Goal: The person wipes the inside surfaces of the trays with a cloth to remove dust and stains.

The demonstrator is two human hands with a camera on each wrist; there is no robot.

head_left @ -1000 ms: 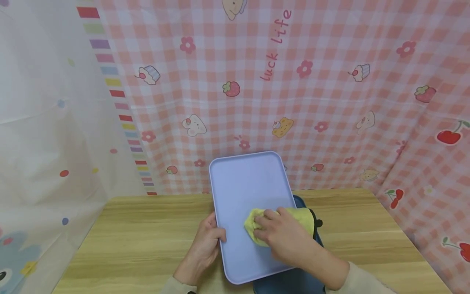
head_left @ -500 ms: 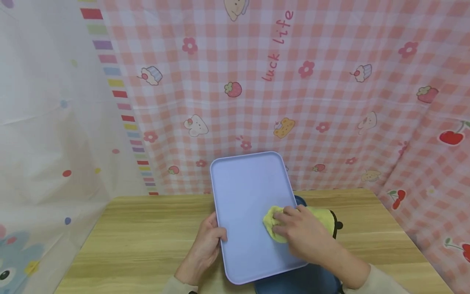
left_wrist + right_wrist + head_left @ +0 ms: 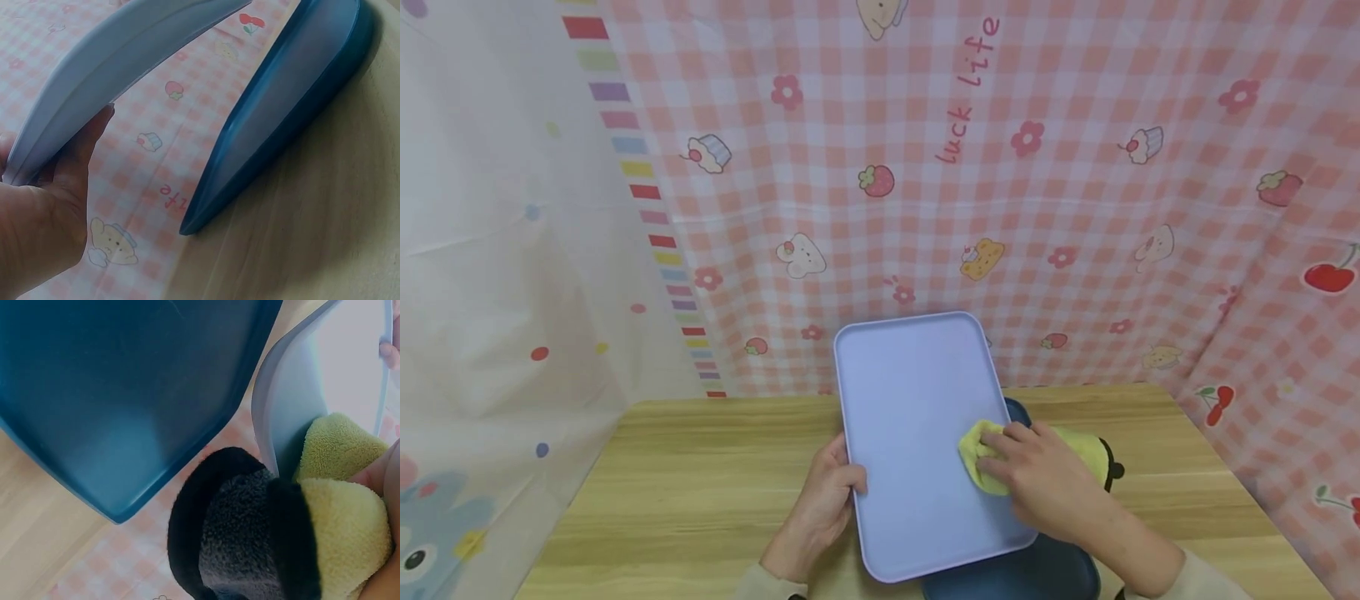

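A lavender tray (image 3: 917, 400) is held tilted up above the table, its inner face toward the head camera. My left hand (image 3: 823, 496) grips its left rim, thumb over the edge and the other fingers behind, as the left wrist view also shows. My right hand (image 3: 1045, 475) holds a bunched yellow cloth (image 3: 981, 454) against the tray's inner face near the right rim. The cloth's grey back with black edging (image 3: 237, 531) hangs loose in the right wrist view. Under the lavender tray lies a dark blue tray (image 3: 1022, 575), mostly hidden in the head view.
The trays are over a wood-grain table (image 3: 700, 483). Behind it hangs a pink checked curtain (image 3: 910, 217) with cartoon prints, which continues down the right side. A white dotted sheet (image 3: 512, 250) hangs at the left.
My right hand has slid the cloth rightward across the lavender tray, from near its middle to the right rim. My left hand keeps its grip, and the tray has barely shifted.
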